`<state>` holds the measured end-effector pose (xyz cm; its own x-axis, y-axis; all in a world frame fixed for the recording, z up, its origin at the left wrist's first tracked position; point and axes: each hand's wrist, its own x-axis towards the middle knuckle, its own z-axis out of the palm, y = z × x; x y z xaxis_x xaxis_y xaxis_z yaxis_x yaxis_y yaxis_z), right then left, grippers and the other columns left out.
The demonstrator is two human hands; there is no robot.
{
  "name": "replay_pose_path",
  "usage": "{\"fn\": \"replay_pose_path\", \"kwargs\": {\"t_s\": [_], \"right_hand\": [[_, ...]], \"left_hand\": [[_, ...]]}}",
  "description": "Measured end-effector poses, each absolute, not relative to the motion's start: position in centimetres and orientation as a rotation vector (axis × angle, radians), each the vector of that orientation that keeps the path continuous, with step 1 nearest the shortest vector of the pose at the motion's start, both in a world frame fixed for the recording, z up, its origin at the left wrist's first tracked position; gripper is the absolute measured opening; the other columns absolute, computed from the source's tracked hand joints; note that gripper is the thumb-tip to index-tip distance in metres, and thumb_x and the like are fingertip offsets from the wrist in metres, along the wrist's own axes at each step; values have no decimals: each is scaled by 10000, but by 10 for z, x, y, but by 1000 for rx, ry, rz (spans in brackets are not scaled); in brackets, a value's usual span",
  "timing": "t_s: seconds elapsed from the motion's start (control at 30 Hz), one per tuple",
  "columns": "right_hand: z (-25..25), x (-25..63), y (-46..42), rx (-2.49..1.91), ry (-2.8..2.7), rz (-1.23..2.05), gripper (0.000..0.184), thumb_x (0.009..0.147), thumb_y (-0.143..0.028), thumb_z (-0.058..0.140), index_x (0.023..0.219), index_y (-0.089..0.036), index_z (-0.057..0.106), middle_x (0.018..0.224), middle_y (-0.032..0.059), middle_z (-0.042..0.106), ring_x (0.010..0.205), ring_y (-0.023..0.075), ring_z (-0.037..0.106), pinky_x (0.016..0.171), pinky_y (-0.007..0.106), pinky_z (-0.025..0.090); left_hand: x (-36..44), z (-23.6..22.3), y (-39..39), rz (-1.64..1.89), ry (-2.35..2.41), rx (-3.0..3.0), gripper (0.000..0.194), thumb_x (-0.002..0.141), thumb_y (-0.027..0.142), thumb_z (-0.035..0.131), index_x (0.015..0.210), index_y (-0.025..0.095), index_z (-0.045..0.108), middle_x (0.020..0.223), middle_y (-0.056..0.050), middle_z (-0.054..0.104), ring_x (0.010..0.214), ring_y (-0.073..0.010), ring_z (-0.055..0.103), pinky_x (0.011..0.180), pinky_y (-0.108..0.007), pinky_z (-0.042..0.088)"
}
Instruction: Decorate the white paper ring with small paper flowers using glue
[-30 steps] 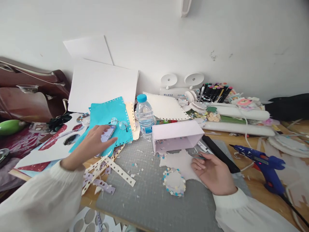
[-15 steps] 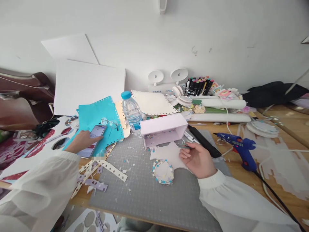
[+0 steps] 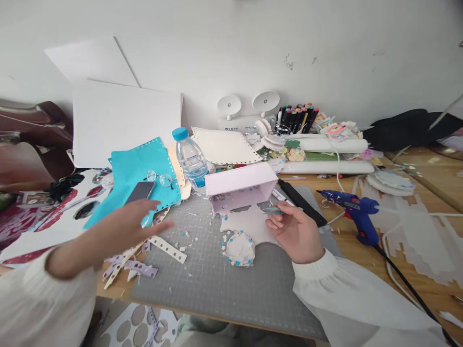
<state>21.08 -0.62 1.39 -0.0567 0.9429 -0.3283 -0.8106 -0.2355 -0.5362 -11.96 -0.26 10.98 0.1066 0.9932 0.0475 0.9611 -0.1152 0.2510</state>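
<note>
My left hand [image 3: 132, 224], slightly smeared by motion, hovers with fingers apart in front of a dark-screened phone [image 3: 140, 191] and holds nothing. The phone rests on a turquoise sheet with punched edges [image 3: 121, 161], beside round-rimmed glasses [image 3: 159, 178]. Slim teal tweezers [image 3: 272, 210] are pinched in my right hand [image 3: 294, 233], over a white cut-out piece [image 3: 240, 221] on the grey cutting mat [image 3: 202, 289]. Just left of that hand lies a round white disc [image 3: 238, 249] rimmed with small blue and white pieces. A pale lilac open box [image 3: 242, 180] stands behind it.
A water bottle [image 3: 191, 161] stands left of the box. To the right lie a black tool [image 3: 304, 205] and a blue glue gun [image 3: 352, 209] with its cable. Punched paper strips [image 3: 168, 248] litter the mat's left edge; markers [image 3: 296, 119] stand at the back.
My left hand has lifted off the phone and come right and nearer to me. The phone's lit screen has gone dark. My right hand keeps hold of the tweezers.
</note>
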Motion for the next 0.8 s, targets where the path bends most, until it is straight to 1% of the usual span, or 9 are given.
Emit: {"fn": "replay_pose_path", "kwargs": {"t_s": [0.03,0.1,0.17,0.27,0.4,0.5,0.57,0.7,0.8], "right_hand": [[17,210,-8,-736,-257,1651,144,639,-170,693,657,-193,552,494,-51,458,453,70,395,464,206,379],[22,209,-11,-749,-297,1629,158,651,-185,699,657,-193,540,523,-53,446,467,66,391,474,206,378],[25,207,-13,-768,-345,1597,175,660,-207,711,660,-195,536,572,-52,440,494,65,399,489,208,384],[27,204,-14,-797,-429,1496,190,662,-242,742,687,-203,558,668,-44,460,558,67,433,526,208,407],[22,202,-14,-881,-608,1375,191,699,-278,758,777,-236,589,741,-31,518,615,86,491,608,232,450],[15,202,-14,-1033,-793,1258,181,734,-331,744,840,-250,621,740,-6,561,653,128,535,628,266,469],[12,201,-14,-1124,-953,1119,144,736,-312,743,818,-242,648,778,24,596,711,157,566,641,277,481],[8,198,-15,-1160,-1237,900,74,746,-206,724,784,-239,671,887,60,642,867,205,612,718,306,510],[6,193,-15,-1146,-1425,844,115,770,-139,690,804,-242,651,906,52,677,835,194,640,699,307,517]], "left_hand": [[-103,107,-16,229,1861,2242,610,644,715,621,1021,239,679,971,-35,715,872,-261,651,809,-373,499],[-67,98,-36,123,1542,2379,560,798,587,568,1217,215,579,1183,-88,646,995,-263,628,866,-394,500],[-35,84,-42,189,1327,2475,614,817,527,590,1310,175,490,1262,-127,583,1110,-279,568,927,-412,484],[-4,62,-31,335,1164,2494,687,745,545,673,1247,102,522,1202,-170,582,1113,-310,531,936,-441,478],[5,41,-9,421,954,2422,639,703,542,712,1158,115,572,1093,-150,615,1030,-290,555,906,-425,480],[1,29,-5,479,797,2397,780,635,594,729,1229,135,518,1133,-157,604,1022,-302,559,916,-447,461],[-3,23,-7,510,730,2381,834,622,598,732,1273,146,473,1155,-159,597,1029,-307,559,924,-446,453],[-7,14,-12,568,646,2334,687,688,506,712,1233,156,483,1084,-134,630,982,-276,579,870,-389,469],[-6,13,-13,585,624,2294,626,692,462,696,1202,161,495,1056,-122,642,955,-265,584,857,-383,467]]}}
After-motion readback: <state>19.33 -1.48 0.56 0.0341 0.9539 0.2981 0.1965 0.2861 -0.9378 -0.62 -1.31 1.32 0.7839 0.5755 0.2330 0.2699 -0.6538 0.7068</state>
